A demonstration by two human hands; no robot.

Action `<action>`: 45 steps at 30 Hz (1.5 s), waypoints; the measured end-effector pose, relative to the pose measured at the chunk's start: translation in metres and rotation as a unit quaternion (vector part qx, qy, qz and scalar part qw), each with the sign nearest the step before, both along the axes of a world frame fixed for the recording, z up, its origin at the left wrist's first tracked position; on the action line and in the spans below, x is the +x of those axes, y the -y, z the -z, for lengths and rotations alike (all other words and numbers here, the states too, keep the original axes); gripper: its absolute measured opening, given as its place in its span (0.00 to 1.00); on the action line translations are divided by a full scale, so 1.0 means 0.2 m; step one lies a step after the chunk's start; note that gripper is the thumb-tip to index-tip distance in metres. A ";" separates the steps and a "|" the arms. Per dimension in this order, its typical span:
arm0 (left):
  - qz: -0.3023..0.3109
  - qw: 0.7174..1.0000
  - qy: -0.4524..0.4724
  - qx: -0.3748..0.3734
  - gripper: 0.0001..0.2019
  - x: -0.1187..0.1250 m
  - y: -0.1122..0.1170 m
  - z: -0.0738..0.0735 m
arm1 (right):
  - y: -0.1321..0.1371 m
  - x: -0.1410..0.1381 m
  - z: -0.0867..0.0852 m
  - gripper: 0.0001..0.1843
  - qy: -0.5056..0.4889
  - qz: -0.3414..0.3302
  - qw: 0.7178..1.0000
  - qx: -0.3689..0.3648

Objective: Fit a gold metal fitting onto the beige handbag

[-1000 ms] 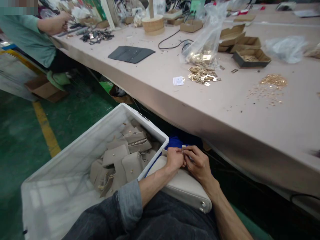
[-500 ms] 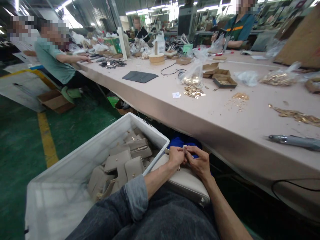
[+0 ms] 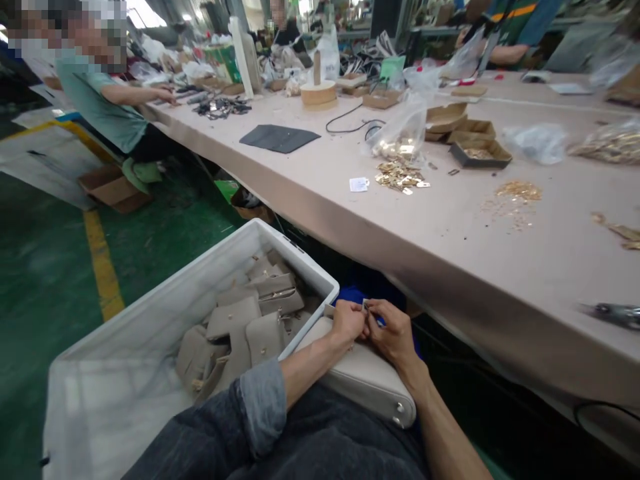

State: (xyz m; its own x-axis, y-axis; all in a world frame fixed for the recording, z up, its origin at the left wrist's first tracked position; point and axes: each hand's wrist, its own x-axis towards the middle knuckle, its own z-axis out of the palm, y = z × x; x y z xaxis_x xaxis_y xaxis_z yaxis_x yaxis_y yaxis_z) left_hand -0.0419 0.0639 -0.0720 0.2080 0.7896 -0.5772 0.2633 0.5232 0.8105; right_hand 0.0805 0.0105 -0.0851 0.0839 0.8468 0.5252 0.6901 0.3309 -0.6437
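A beige handbag lies across my lap, its near end showing two shiny metal studs. Above its far side my hands meet with bent fingers. My left hand is closed, and its fingers hide what they grip. Thumb and fingers of my right hand pinch a small pale tab, which pokes up between the two hands. Whether the tab belongs to the handbag I cannot tell. To the left, a white plastic bin holds several beige bags.
A long covered table runs along the far side. On it are gold metal pieces, smaller gold bits, a black sheet, open boxes and a grey tool. A co-worker sits at left.
The view has tipped down and shifted left a little. Both hands stay together over the handbag, with the fingers slightly shifted around the pale tab.
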 end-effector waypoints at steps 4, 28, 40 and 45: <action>-0.001 1.000 0.003 -0.011 0.11 0.02 0.00 0.04 | -0.01 0.04 0.05 0.10 0.008 -0.035 0.998 -0.043; 0.026 0.996 0.069 -0.054 0.16 0.05 -0.03 0.06 | -0.11 0.18 -0.05 0.17 -0.377 0.124 0.888 -0.234; 0.026 0.993 0.086 -0.082 0.15 0.03 -0.04 0.03 | -0.13 0.07 -0.03 0.16 -0.359 0.125 0.883 -0.276; 0.030 0.992 0.086 -0.085 0.17 0.03 -0.04 0.03 | -0.13 0.07 -0.02 0.17 -0.356 0.125 0.884 -0.274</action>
State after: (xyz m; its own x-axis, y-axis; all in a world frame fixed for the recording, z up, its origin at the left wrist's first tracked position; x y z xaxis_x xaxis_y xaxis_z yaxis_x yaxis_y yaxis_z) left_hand -0.0359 0.0723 -0.0777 0.3589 0.6670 -0.6529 0.1647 0.6433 0.7477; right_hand 0.0938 0.0365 -0.0809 0.4483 0.8662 -0.2209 0.0518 -0.2719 -0.9609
